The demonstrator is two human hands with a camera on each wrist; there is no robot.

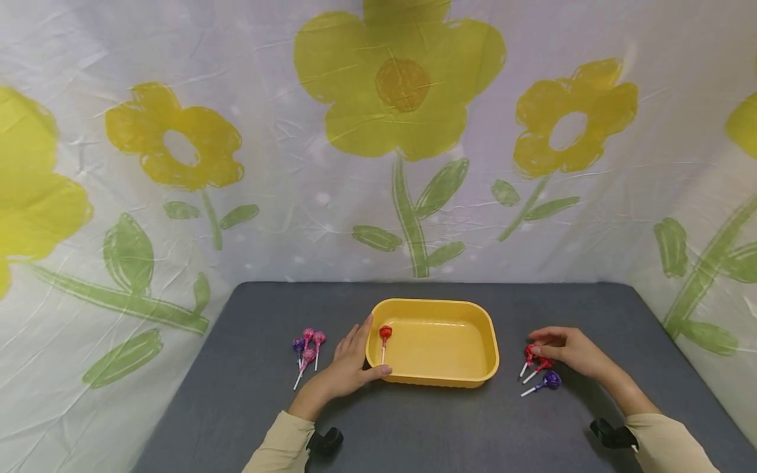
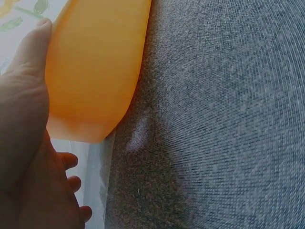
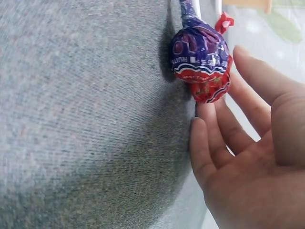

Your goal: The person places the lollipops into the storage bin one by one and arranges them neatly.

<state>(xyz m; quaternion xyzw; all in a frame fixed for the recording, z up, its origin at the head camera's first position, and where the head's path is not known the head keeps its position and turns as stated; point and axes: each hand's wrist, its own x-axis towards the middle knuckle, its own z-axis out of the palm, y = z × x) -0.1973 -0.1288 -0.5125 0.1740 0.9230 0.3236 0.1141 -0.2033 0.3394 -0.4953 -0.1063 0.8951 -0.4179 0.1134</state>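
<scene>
A yellow tray [image 1: 437, 381] stands mid-table, a red-wrapped lollipop [image 1: 386, 332] leaning inside its left end. My left hand [image 1: 355, 364] rests on the tray's left end, thumb at the near rim and fingers along the side. In the left wrist view the thumb lies against the tray's wall [image 2: 97, 62]. At the right, my right hand [image 1: 564, 348] pinches a red lollipop [image 1: 529, 352] between thumb and fingers; its fingertips are partly hidden behind the candy in the right wrist view. Beside it lie another red lollipop [image 1: 544, 363] and a purple one [image 3: 200, 52].
Several pink and purple lollipops [image 1: 308, 355] lie in a group left of the tray. The dark grey table [image 1: 449, 427] reaches back to a flower-printed curtain [image 1: 284, 217]. Each wrist wears a black device, here on the right sleeve [image 1: 615, 435].
</scene>
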